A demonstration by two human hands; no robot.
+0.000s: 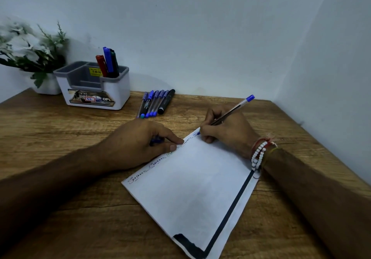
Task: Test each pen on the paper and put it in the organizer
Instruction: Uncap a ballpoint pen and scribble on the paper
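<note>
Head cam — fwd, down — near desk (60,130)
</note>
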